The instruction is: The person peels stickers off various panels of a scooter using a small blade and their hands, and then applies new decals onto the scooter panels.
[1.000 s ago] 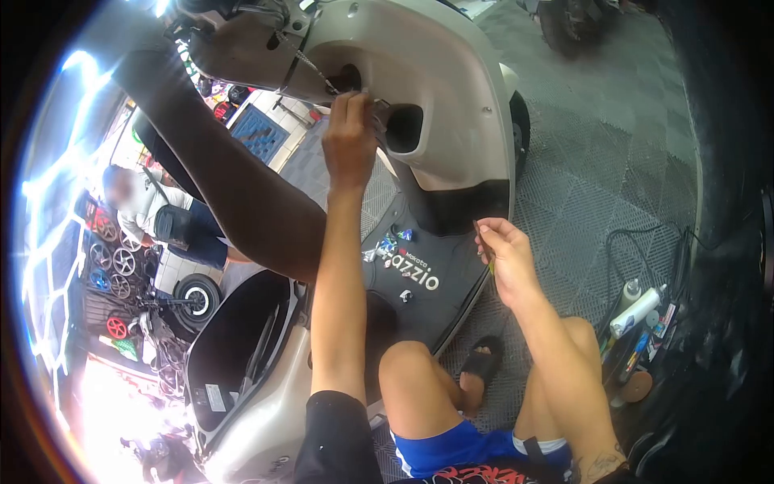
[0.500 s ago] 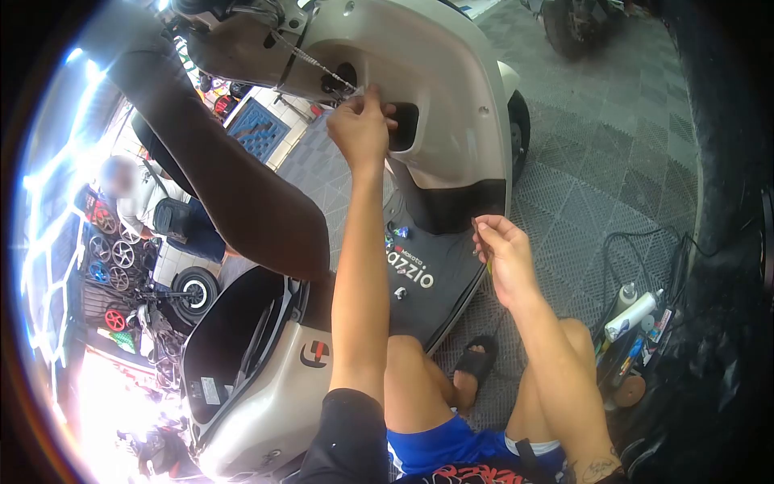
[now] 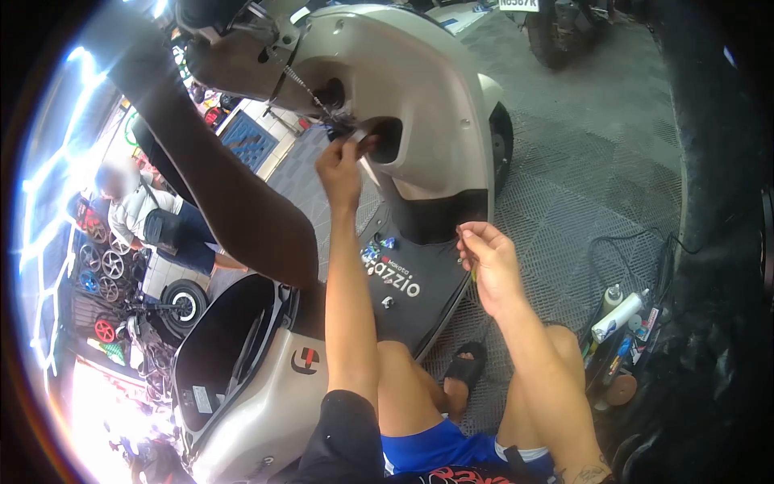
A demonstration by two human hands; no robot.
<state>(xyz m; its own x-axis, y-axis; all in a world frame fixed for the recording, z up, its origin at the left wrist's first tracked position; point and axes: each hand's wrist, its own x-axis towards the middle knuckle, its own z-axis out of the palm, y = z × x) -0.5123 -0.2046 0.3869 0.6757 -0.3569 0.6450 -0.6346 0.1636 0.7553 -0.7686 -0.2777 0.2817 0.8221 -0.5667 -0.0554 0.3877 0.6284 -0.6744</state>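
My left hand is raised at the inner front panel of a beige scooter. Its fingers are pinched near the dark hollow and the keys, below a beaded cord; what they grip is too blurred to name. Lower right, my right hand is closed in a pinch on a small dark thing I cannot make out, beside the edge of the floor mat. Small crumpled wrappers lie on the mat.
The raised brown seat slants across the left, above the open storage bin. Bottles and tools stand on the floor at right, near a black cable. Another person is at far left; a motorcycle wheel shows at top.
My left hand has dropped slightly from the panel and turned, and the keys now show above it. My right hand keeps its pinch. The view has shifted a little.
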